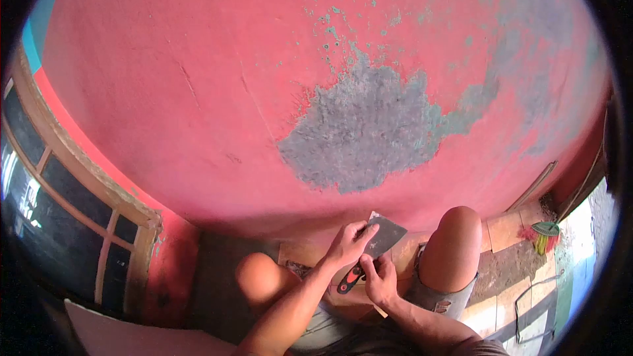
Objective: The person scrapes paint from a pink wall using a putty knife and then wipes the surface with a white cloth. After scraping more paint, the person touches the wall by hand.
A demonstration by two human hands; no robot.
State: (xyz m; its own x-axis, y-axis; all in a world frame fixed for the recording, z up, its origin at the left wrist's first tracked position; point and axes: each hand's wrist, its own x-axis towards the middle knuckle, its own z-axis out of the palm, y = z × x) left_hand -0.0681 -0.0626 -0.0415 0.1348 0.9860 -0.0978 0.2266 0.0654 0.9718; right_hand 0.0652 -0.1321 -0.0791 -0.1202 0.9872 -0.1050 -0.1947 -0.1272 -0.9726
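Note:
Between my knees I hold a putty knife [388, 237] with a broad, dark, smudged blade and a black and red handle. The thumb of my left hand [347, 245] lies on the blade's face; its other fingers are bent at the blade's left edge. My right hand [380, 281] is closed around the neck, where blade and handle meet, and the handle sticks out to the lower left. In front stands a pink wall [217, 92] with a large grey bare patch [369, 128], where the paint is gone. The blade is apart from this patch.
At the left is a wood-framed window [72, 198]. A broom head with coloured bristles [544, 237] lies at the right on the tiled floor [498, 313]. Thin wooden strips [533, 186] lean at the wall's right end. My bent knees flank the hands.

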